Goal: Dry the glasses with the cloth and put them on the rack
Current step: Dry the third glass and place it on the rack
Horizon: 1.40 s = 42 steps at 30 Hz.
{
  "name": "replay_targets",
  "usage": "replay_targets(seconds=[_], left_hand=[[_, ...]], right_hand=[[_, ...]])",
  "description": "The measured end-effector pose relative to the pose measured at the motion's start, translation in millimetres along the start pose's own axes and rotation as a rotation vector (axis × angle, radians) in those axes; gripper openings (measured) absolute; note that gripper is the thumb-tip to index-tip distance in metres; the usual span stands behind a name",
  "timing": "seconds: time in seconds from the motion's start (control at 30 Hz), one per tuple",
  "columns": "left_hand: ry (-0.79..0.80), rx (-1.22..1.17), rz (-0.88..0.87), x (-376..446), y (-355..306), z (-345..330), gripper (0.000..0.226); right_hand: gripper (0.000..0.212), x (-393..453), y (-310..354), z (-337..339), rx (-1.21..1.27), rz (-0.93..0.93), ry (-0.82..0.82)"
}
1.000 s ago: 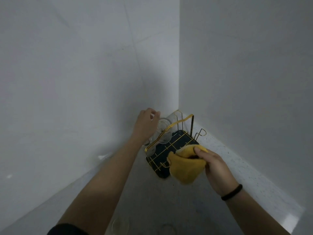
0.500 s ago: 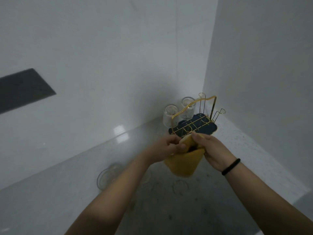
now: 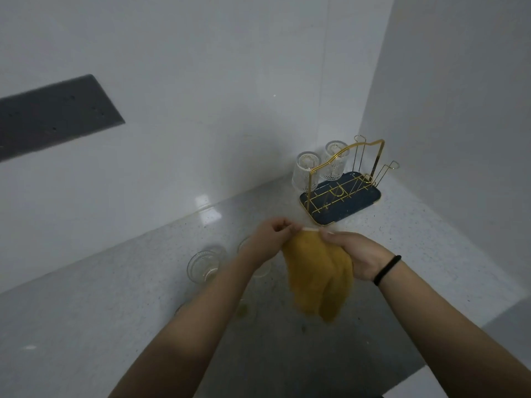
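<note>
In the head view your left hand (image 3: 268,235) and right hand (image 3: 355,255) each pinch the top edge of the yellow cloth (image 3: 319,280), which hangs limp between them above the counter (image 3: 115,297). Two ribbed glasses (image 3: 306,170) sit upturned on the gold wire rack (image 3: 342,179); another ribbed glass (image 3: 204,265) waits upright near your left forearm. Expect it fragile and probably slick when wet, so wrap the soft cloth around its wall, not the rim.
</note>
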<state>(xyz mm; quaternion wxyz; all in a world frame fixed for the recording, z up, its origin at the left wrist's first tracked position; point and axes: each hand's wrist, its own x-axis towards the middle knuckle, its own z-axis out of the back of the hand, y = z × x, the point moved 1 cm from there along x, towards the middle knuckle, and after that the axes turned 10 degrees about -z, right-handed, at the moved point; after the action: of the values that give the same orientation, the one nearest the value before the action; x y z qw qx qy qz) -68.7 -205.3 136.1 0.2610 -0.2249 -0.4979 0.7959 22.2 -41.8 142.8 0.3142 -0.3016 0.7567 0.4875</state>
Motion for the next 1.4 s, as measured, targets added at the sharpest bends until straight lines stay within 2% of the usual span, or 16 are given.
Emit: replay_targets(seconds=[0.1, 0.17, 0.23, 0.3, 0.4, 0.47, 0.57, 0.67, 0.83, 0.93, 1.0, 1.1, 1.2, 1.3, 1.33, 1.4], left_hand=[[-0.158, 0.045, 0.032, -5.3, 29.8, 11.9, 0.029], [-0.204, 0.113, 0.076, -6.8, 53.4, 21.7, 0.036], [-0.177, 0.255, 0.163, -8.7, 75.2, 27.4, 0.048], [-0.085, 0.349, 0.251, -12.2, 86.0, 27.8, 0.07], [-0.013, 0.302, 0.29, -14.9, 96.3, 23.6, 0.1], [-0.025, 0.309, 0.283, -14.9, 98.5, 20.0, 0.107], [-0.043, 0.36, 0.266, -13.6, 100.9, 17.1, 0.1], [-0.076, 0.303, 0.225, -12.3, 102.4, 20.8, 0.095], [-0.095, -0.042, 0.143, -12.3, 66.7, 28.1, 0.095], [-0.057, -0.341, 0.081, -17.0, 25.8, 21.3, 0.095], [-0.084, -0.508, 0.05, -17.4, 2.2, 10.6, 0.083], [-0.135, -0.69, 0.019, -21.8, -26.8, -15.4, 0.082], [-0.147, -0.693, -0.021, -26.4, -45.9, -41.4, 0.072], [-0.154, -0.669, -0.032, -27.1, -60.7, -53.2, 0.037], [-0.145, -0.679, -0.026, -27.9, -64.8, -57.9, 0.031], [-0.143, -0.702, -0.007, -31.9, -73.9, -68.9, 0.036]], right_hand=[[0.05, 12.8, -13.6, -6.9, 0.073, -0.05, -0.047], [0.048, 20.8, -19.7, -8.5, 0.102, -0.048, -0.096], [0.051, 28.7, -24.8, -8.7, 0.138, -0.052, -0.138], [0.055, 35.2, -26.6, -9.3, 0.158, -0.057, -0.17], [0.065, 44.1, -28.8, -10.9, 0.17, -0.081, -0.197], [0.069, 47.2, -30.1, -11.5, 0.199, -0.093, -0.202], [0.062, 45.8, -31.7, -11.8, 0.233, -0.093, -0.215], [0.059, 39.9, -33.9, -12.4, 0.232, -0.057, -0.212], [0.052, 11.0, -36.9, -24.0, 0.161, 0.185, -0.195], [0.061, -10.5, -38.3, -32.1, -0.028, 0.391, -0.286], [0.06, -24.1, -37.9, -37.0, -0.128, 0.542, -0.351], [0.055, -36.9, -39.9, -40.7, -0.252, 0.706, -0.396], [0.059, -43.6, -42.1, -42.8, -0.259, 0.779, -0.433], [0.055, -59.6, -36.2, -40.7, -0.364, 0.811, -0.559], [0.053, -61.2, -32.8, -34.7, -0.367, 0.81, -0.581], [0.054, -64.0, -21.5, -20.2, -0.319, 0.778, -0.614]])
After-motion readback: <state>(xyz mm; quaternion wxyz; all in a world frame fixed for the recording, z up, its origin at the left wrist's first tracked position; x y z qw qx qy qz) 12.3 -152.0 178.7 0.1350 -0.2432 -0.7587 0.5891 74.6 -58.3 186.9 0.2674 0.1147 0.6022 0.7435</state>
